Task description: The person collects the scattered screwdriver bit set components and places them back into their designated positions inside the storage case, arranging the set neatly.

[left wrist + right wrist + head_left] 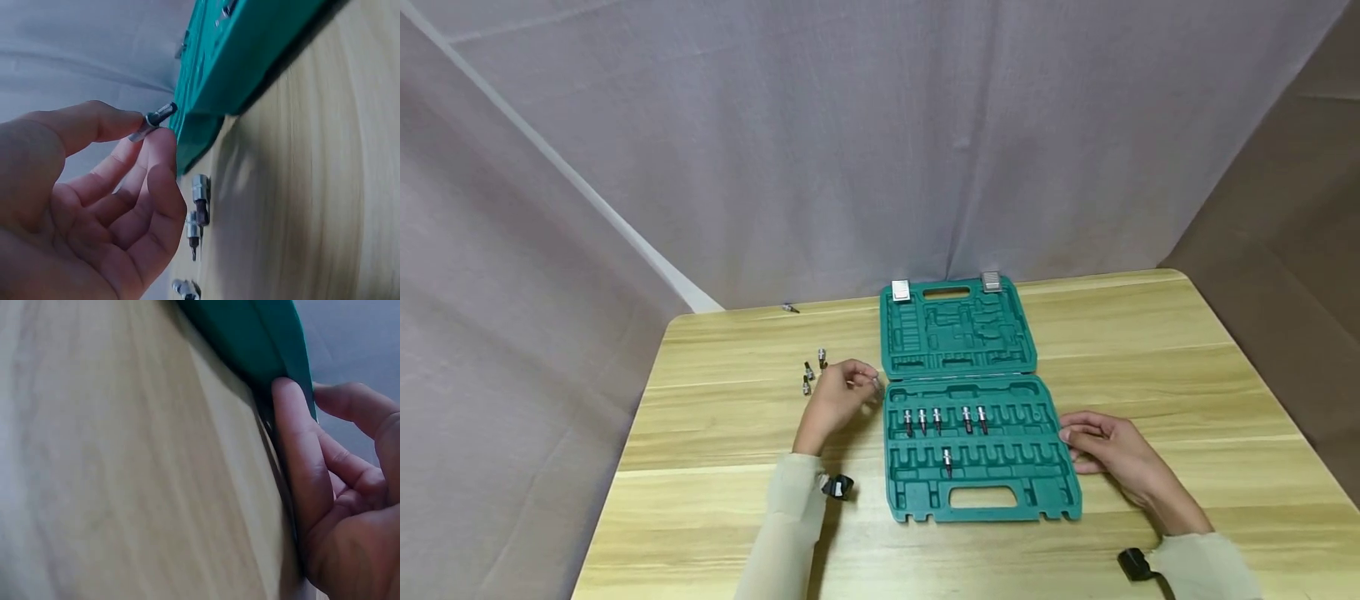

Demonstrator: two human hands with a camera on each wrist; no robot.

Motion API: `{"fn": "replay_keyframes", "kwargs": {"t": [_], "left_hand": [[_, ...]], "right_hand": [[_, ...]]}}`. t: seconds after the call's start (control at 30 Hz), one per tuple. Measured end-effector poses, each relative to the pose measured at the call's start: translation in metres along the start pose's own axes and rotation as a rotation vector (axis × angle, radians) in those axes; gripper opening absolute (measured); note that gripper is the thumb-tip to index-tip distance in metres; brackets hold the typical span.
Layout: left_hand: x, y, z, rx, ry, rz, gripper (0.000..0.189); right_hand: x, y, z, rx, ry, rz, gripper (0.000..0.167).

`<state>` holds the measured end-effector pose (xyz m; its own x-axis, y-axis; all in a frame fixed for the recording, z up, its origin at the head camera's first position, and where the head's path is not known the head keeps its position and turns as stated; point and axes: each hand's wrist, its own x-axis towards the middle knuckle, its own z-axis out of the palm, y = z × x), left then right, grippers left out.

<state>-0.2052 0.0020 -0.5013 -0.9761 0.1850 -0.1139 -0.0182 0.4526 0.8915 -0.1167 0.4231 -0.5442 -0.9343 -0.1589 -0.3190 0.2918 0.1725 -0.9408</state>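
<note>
My left hand pinches a bit socket between thumb and index finger, just off the left edge of the green tool case. Its dark tip points toward the case in the left wrist view; the other fingers curl loosely. The case lies open on the table, with several bit sockets standing in the upper row of slots and one bit socket in the lower row. At the right edge of the case, my right hand grips the rim, thumb on top and fingers against the side.
Several loose bit sockets lie on the wooden table left of the case, and another bit socket lies near the back edge. Behind the case lid hangs a grey cloth.
</note>
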Motion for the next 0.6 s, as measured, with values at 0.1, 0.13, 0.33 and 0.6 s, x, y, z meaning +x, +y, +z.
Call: {"fn": "replay_keyframes", "kwargs": {"t": [0.1, 0.13, 0.33, 0.6], "left_hand": [[-0.002, 0.003, 0.002, -0.017, -0.014, 0.025, 0.014], [-0.002, 0.004, 0.003, -0.028, -0.018, 0.024, 0.014], [-0.006, 0.011, 0.006, -0.101, -0.061, 0.041, 0.018], [-0.005, 0.025, 0.015, -0.090, -0.119, 0.073, 0.019]], "right_hand": [[0.000, 0.001, 0.001, -0.002, 0.009, -0.017, 0.043], [0.000, 0.001, 0.002, 0.003, 0.013, -0.013, 0.043], [0.000, 0.001, 0.004, 0.005, 0.014, -0.008, 0.042], [0.002, 0.000, 0.001, 0.013, 0.016, -0.004, 0.041]]}}
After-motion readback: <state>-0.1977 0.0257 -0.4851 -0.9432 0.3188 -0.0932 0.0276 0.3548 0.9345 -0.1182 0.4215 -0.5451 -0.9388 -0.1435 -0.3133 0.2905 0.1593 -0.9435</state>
